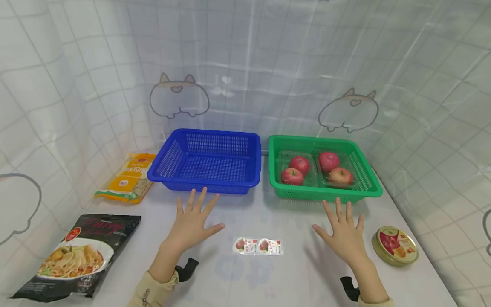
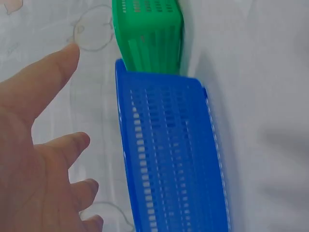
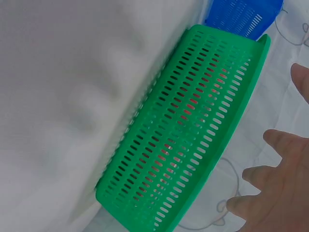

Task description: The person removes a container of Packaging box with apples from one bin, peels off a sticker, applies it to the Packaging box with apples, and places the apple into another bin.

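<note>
My left hand (image 1: 190,226) is held out with its fingers spread and holds nothing. It is nearest to the front of a blue plastic basket (image 1: 207,186), which has nothing inside. My right hand (image 1: 344,236) is likewise spread, with nothing in it, just in front of a green plastic basket (image 1: 326,194). Two clear plastic boxes with red apples (image 1: 292,176) sit in the green basket. Between the hands lies a strip of two apple stickers (image 1: 258,246). In the wrist views, the spread fingers appear beside the blue basket (image 2: 169,154) and the green basket (image 3: 178,125).
An orange-and-clear food bag (image 1: 130,179) lies left of the blue basket. Nearer is a black curry noodle packet (image 1: 80,256). A round gold tin (image 1: 395,246) stands at the right. A white tiled-pattern curtain (image 1: 268,64) hangs around the white table (image 1: 245,285).
</note>
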A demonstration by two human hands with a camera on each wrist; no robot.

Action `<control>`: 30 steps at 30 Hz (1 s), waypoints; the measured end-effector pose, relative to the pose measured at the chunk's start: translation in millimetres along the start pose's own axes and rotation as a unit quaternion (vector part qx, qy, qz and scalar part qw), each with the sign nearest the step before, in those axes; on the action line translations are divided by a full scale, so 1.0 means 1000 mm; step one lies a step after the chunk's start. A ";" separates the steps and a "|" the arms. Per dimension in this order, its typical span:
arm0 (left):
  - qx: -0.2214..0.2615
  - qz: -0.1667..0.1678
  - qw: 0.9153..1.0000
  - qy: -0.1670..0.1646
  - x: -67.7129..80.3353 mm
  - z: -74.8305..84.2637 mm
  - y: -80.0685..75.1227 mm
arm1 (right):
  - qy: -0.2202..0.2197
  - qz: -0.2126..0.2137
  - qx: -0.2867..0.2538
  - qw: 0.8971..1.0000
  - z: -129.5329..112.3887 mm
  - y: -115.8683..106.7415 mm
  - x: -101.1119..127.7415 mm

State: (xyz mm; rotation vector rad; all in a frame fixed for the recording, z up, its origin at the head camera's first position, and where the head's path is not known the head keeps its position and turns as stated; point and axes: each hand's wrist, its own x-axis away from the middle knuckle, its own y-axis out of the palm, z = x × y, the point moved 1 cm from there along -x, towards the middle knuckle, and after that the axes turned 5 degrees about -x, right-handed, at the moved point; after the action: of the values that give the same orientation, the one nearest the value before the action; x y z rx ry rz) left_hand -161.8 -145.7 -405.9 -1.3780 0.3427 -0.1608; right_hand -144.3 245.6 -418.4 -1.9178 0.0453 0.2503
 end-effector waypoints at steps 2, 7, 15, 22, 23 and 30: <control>-0.005 0.001 1.000 0.013 -0.006 0.006 0.001 | 0.002 0.000 0.001 1.000 0.002 -0.001 0.001; -0.006 0.000 0.998 0.061 -0.021 0.028 0.001 | 0.008 -0.001 0.003 1.000 0.006 -0.003 0.004; 0.042 -0.021 0.990 0.133 -0.048 0.070 0.009 | 0.015 -0.003 0.001 1.000 0.011 -0.004 0.006; 0.175 -0.061 0.972 0.142 -0.070 0.097 0.022 | 0.016 0.001 -0.005 1.000 0.016 -0.005 0.007; 0.195 -0.067 0.969 0.137 -0.074 0.100 0.024 | 0.016 0.001 -0.005 1.000 0.017 -0.005 0.006; 0.293 -0.076 0.948 0.098 -0.101 0.115 0.040 | 0.021 0.005 -0.008 1.000 0.022 -0.005 0.007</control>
State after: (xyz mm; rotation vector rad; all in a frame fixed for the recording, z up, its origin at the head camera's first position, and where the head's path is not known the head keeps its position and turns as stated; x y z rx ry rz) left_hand -222.4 0.8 -412.6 -0.7964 0.3199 -0.4911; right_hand -140.4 268.6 -422.1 -1.9382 0.0811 0.2179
